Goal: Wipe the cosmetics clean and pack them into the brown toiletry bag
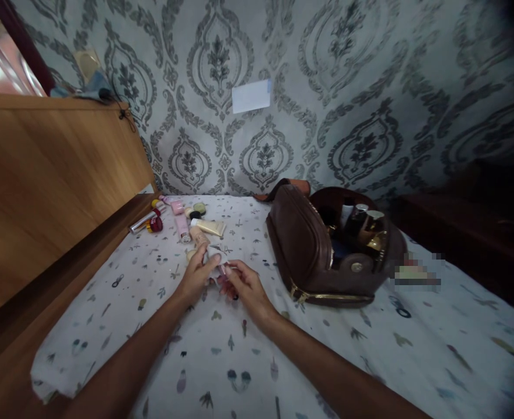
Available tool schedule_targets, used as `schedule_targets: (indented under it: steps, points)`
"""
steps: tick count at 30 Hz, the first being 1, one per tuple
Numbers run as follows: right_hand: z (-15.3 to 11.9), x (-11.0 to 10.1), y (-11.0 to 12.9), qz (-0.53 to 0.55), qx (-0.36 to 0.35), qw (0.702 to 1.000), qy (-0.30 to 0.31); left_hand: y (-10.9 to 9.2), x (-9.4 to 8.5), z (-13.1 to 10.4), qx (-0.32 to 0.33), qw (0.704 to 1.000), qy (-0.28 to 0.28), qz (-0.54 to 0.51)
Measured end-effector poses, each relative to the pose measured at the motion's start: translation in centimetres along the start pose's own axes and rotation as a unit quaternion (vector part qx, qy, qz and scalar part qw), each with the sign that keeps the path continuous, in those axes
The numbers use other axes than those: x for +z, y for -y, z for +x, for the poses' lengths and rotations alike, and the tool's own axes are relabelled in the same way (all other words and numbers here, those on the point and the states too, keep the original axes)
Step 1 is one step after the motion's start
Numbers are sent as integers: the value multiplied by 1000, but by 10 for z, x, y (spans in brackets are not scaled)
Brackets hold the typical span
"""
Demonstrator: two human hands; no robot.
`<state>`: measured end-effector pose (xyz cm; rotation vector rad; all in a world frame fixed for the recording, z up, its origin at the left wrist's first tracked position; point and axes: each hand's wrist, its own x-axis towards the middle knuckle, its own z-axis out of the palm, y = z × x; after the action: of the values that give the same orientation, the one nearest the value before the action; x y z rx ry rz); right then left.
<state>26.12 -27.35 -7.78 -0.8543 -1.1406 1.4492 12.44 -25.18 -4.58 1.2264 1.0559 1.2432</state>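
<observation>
My left hand [196, 274] is closed on a crumpled white wipe or tissue [216, 255], its thumb pressed on top. Close beside it, my right hand [249, 286] pinches a small pinkish tube-like item [222, 271] that touches the wipe. Fingers hide most of this item, so its exact kind is unclear. Just beyond my left hand lie a beige tube [199, 235], a cream tube with a white cap [210, 226] and a pink tube [182, 228]. To the right stands an unzipped brown cosmetic bag [298, 238] with bottles [358, 216] inside.
A dark red jar [154, 224] and a silver-and-red stick [142, 222] lie at the left edge of the patterned white cloth [235, 349]. A wooden panel [60, 174] rises on the left. Patterned wallpaper [263, 154] covers the wall behind.
</observation>
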Motion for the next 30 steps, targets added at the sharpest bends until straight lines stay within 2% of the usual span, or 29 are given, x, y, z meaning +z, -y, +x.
schedule_targets:
  steps: [5,7,9,12,15,22,30]
  points:
    - [-1,1,2,-5,2,999,36,4,2,2,-31,998,-43,-29]
    - [-2,1,4,8,5,1000,27,3,3,5,-59,995,-42,-72]
    - [-3,1,7,30,12,999,10,0,2,7,-98,985,-14,-143]
    - [-4,1,11,64,19,998,-10,-6,1,9,-134,962,57,-232]
    - [-5,2,13,70,11,997,-18,-10,0,10,-140,951,69,-266]
    - [-7,1,16,77,3,997,-9,-10,-3,11,-149,945,46,-288]
    - [-4,-1,10,95,-14,995,0,-5,-2,10,-115,972,77,-192]
